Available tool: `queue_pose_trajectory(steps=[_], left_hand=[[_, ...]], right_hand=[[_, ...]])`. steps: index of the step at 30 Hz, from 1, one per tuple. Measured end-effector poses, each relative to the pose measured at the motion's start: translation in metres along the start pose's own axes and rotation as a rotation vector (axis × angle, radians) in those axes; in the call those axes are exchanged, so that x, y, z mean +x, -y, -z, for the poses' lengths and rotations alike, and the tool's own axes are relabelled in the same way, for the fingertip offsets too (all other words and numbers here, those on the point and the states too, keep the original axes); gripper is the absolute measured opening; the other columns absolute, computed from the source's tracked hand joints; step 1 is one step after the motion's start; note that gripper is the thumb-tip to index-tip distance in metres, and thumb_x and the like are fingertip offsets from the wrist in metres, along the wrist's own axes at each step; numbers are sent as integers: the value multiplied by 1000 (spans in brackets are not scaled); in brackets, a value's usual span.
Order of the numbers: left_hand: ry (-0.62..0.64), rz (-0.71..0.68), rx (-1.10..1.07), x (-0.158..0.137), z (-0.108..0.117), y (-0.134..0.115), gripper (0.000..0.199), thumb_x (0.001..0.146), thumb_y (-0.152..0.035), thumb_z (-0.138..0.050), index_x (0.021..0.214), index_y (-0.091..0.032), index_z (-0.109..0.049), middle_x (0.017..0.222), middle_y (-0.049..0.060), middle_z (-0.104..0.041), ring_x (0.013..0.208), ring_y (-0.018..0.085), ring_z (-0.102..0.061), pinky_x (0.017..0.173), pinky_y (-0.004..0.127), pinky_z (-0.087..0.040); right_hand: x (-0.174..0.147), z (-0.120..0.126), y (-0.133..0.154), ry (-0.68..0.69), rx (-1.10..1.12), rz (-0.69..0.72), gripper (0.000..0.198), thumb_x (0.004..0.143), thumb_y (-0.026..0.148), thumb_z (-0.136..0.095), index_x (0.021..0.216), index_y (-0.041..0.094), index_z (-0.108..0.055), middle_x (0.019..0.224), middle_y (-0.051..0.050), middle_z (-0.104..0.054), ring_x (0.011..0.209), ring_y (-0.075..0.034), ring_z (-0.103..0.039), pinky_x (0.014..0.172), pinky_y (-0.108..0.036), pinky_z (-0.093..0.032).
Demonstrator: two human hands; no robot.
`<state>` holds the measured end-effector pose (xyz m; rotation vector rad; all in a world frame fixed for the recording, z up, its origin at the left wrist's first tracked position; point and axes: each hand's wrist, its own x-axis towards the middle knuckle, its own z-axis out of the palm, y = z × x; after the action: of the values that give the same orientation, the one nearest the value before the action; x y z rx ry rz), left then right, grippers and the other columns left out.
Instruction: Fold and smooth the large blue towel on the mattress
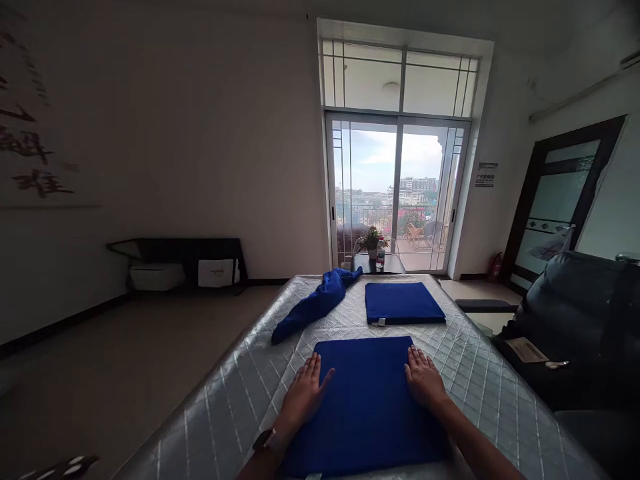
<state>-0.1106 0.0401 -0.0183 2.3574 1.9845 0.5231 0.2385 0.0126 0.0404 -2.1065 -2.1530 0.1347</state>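
Observation:
A blue cushion-like square [370,407] lies flat on the silver quilted table cover [245,380], close in front of me. My left hand [305,390] rests on its left edge, fingers stretched forward and thumb apart. On the right edge lies my right hand [424,377], its fingers also extended. Neither hand grips anything. Farther back sits a second flat blue square [404,302] with a small white tag at its near left corner. To its left is a crumpled length of blue cloth [320,300], stretched diagonally across the cover.
A black armchair [565,333] stands right of the table, with a brown card on it. Beyond the table's far end, a small dark table holds a potted plant [371,240] and a bottle [381,253]. A low black bench [185,260] is against the left wall.

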Motion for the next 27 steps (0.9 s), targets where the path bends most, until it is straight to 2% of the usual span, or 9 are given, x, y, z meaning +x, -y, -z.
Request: queue_pose_trajectory(steps=[6,9,12,15,17,20,23,25,27], left_hand=[[-29,5,17,-3,10,-3,79,102,-63,-24,157,-7,-34,163,22,-35,152,32,-33,123,53,-31],[-91,-10,59,-4,19,-19,78,103,-61,-22,156,-6,-36,162,22,-36,152,33,-33,123,54,-31],[-33,-127,46,-11,26,-67,74,104,-58,-22,155,-5,-37,163,21,-36,152,31,-32,124,51,-32],[95,-345,-35,-22,24,-138,71,104,-58,-24,156,-10,-36,163,17,-37,152,28,-32,124,49,-34],[127,-485,-108,-29,18,-183,68,105,-55,-22,159,-14,-31,165,14,-33,154,25,-28,126,46,-31],[130,-572,-177,-32,10,-225,66,106,-52,-19,161,-16,-24,168,9,-28,156,21,-21,128,43,-25],[157,-512,-165,-29,9,-225,67,106,-53,-16,160,-14,-27,166,11,-30,155,22,-22,128,43,-25],[190,-442,-131,-27,13,-204,70,105,-56,-16,159,-12,-30,166,13,-30,155,24,-23,128,46,-26],[209,-354,-87,-28,20,-171,74,104,-60,-17,158,-10,-30,166,14,-28,155,26,-24,127,49,-27]], right_hand=[[-38,3,-5,24,-1,47,66,102,37,-20,159,7,-27,168,-10,-19,156,-25,-14,126,-45,-16],[-55,-7,-9,23,20,41,65,102,37,-20,159,7,-28,167,-10,-21,156,-24,-17,126,-44,-18],[-61,-13,-9,0,42,32,65,102,37,-20,160,8,-26,167,-10,-22,156,-23,-18,127,-43,-17],[-62,-12,-8,-12,49,27,64,102,36,-21,160,7,-25,167,-11,-22,156,-23,-18,127,-44,-17],[-62,-11,-9,0,33,41,64,102,34,-22,160,8,-25,167,-11,-21,156,-23,-17,127,-43,-17],[-63,-10,-12,23,1,86,63,99,29,-25,160,12,-28,168,-8,-18,156,-24,-15,127,-43,-16],[-64,-10,-13,22,-3,97,62,99,30,-26,159,14,-30,168,-7,-18,156,-24,-15,127,-44,-16],[-64,-10,-11,7,15,66,63,100,33,-24,159,10,-29,167,-9,-20,156,-23,-16,126,-44,-16],[-63,-9,-10,-6,37,33,64,101,33,-22,160,8,-26,167,-9,-22,156,-22,-17,126,-43,-16]])
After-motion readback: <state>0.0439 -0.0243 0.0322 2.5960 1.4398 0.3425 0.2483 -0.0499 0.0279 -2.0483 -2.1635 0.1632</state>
